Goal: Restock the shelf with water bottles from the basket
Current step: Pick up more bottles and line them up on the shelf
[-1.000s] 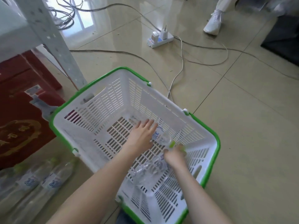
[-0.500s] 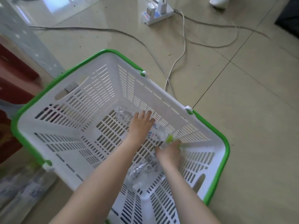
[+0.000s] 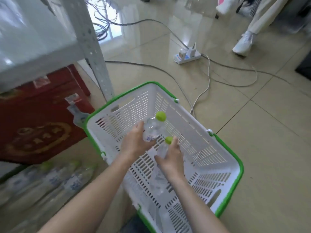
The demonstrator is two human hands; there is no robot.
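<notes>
A white slotted basket (image 3: 223, 179) with a green rim stands on the tiled floor. Over its middle my left hand (image 3: 134, 142) grips a clear water bottle (image 3: 154, 127) with a green cap, raised above the basket floor, cap pointing away. My right hand (image 3: 170, 157) holds a second clear bottle (image 3: 162, 149) by its upper part, green cap just past my fingers, its body hanging down below my wrist. The grey metal shelf (image 3: 38, 47) stands at the upper left, with several bottles (image 3: 50, 184) lying on the floor below it.
A red carton (image 3: 38, 125) sits under the shelf, beside the shelf's grey post (image 3: 94, 52). A power strip (image 3: 187, 56) and cables cross the floor beyond the basket. Another person's leg and white shoe (image 3: 242, 44) are at the upper right.
Both hands were down on the basket floor reaching for bottles; now each holds a bottle lifted off the floor. The view has tilted up, showing the shelf.
</notes>
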